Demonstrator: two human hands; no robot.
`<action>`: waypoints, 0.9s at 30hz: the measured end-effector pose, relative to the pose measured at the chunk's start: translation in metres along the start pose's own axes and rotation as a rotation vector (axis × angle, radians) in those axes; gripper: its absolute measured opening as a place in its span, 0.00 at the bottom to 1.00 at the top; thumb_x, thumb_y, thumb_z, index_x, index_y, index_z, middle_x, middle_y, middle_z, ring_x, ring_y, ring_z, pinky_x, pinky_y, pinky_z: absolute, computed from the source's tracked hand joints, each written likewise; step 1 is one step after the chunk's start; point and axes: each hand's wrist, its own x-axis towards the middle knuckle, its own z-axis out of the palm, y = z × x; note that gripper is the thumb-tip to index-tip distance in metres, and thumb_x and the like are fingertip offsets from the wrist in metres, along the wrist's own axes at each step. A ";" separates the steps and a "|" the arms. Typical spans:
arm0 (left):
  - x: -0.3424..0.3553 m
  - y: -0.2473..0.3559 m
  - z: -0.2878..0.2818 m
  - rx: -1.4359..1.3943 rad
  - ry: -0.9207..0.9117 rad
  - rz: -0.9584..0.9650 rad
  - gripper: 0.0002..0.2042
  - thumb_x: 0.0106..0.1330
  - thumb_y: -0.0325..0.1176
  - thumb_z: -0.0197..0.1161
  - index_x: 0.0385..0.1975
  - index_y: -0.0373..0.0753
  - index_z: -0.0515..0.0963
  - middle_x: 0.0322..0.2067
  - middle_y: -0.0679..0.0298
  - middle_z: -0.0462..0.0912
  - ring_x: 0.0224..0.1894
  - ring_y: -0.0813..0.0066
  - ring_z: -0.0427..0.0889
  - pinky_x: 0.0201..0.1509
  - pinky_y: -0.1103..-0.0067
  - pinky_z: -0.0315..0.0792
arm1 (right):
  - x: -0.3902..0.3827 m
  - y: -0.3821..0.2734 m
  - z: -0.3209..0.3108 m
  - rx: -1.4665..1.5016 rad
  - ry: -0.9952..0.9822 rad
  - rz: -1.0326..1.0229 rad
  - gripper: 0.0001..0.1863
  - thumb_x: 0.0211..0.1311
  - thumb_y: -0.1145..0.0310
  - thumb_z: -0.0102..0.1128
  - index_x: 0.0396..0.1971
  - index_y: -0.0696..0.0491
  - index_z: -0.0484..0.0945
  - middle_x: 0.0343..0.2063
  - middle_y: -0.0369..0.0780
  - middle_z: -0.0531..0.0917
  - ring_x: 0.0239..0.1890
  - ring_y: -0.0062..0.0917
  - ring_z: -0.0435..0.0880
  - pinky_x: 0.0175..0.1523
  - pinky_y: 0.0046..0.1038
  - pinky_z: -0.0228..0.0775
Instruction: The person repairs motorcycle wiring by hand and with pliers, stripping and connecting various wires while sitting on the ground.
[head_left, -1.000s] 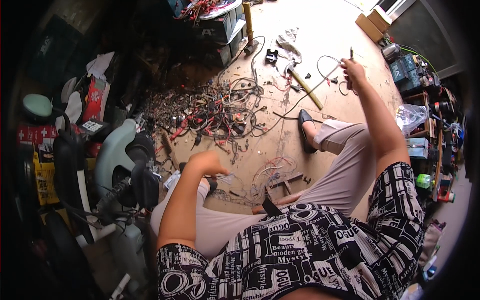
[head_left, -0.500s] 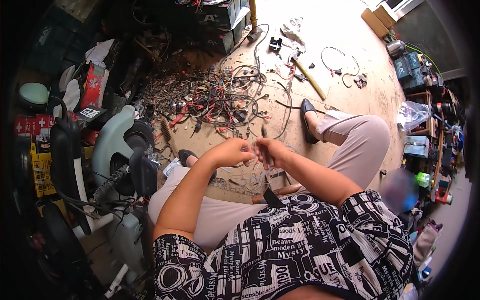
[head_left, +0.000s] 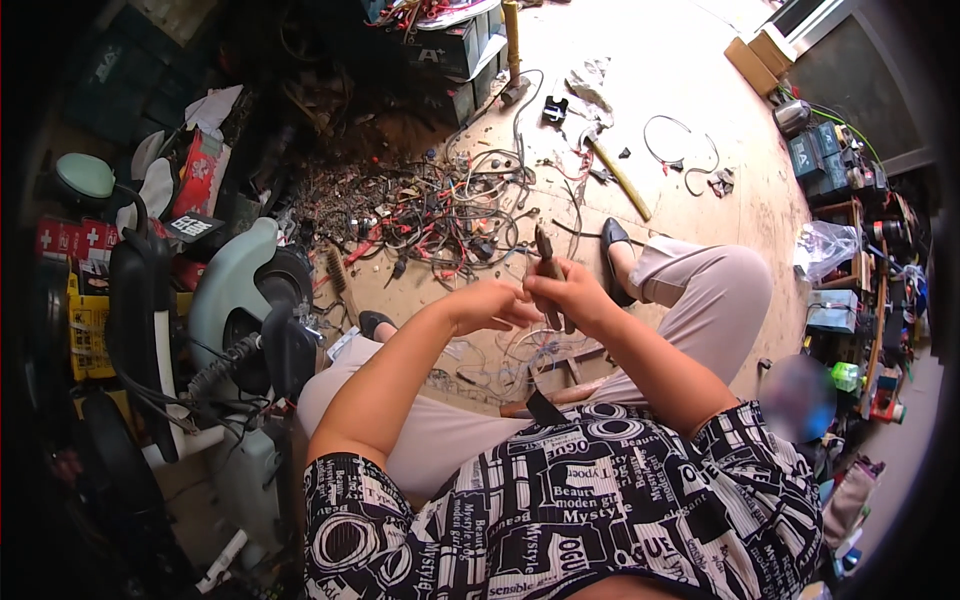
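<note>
My right hand (head_left: 562, 295) grips dark-handled pliers (head_left: 546, 256), their jaws pointing up and away from me. Close against it on the left, my left hand (head_left: 500, 305) has bent fingers near the pliers; anything in them is too small to make out. Below both hands, thin loose wires (head_left: 505, 360) lie on the floor between my legs, by a wooden-and-metal piece (head_left: 560, 380). Beyond them spreads a heap of tangled cables and small scrap (head_left: 420, 205).
A scooter with a grey-green mudguard (head_left: 220, 290) crowds my left. A hammer (head_left: 625, 185) and a looped cable (head_left: 665, 130) lie farther out. Stacked batteries (head_left: 455, 50) stand at the back. Cardboard boxes (head_left: 750, 65) and cluttered shelves (head_left: 840, 310) line the right.
My right hand has come from the upper right to the middle, beside my left hand, which rose rightward. Over the last half second, the pliers have lifted slightly.
</note>
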 end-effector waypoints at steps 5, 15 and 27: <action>0.033 0.000 -0.024 -0.934 0.216 0.248 0.18 0.71 0.36 0.38 0.46 0.25 0.66 0.40 0.50 0.78 0.42 0.59 0.80 0.54 0.65 0.74 | -0.029 -0.011 0.020 -0.583 -0.156 -0.335 0.06 0.55 0.72 0.60 0.29 0.55 0.72 0.21 0.32 0.72 0.27 0.14 0.68 0.34 0.21 0.65; 0.011 0.028 -0.012 -0.593 0.181 0.379 0.10 0.71 0.36 0.50 0.39 0.35 0.73 0.19 0.74 0.66 0.15 0.89 0.54 0.16 0.88 0.47 | -0.021 0.036 -0.017 -0.605 0.010 -0.200 0.14 0.57 0.58 0.61 0.30 0.54 0.76 0.18 0.36 0.75 0.22 0.21 0.73 0.28 0.24 0.64; 0.007 0.040 0.029 0.388 0.574 0.721 0.13 0.67 0.40 0.55 0.26 0.37 0.75 0.17 0.69 0.72 0.18 0.85 0.67 0.21 0.83 0.63 | 0.056 -0.040 -0.008 -0.205 0.576 -0.391 0.14 0.60 0.62 0.58 0.22 0.58 0.75 0.17 0.35 0.77 0.19 0.16 0.70 0.23 0.22 0.63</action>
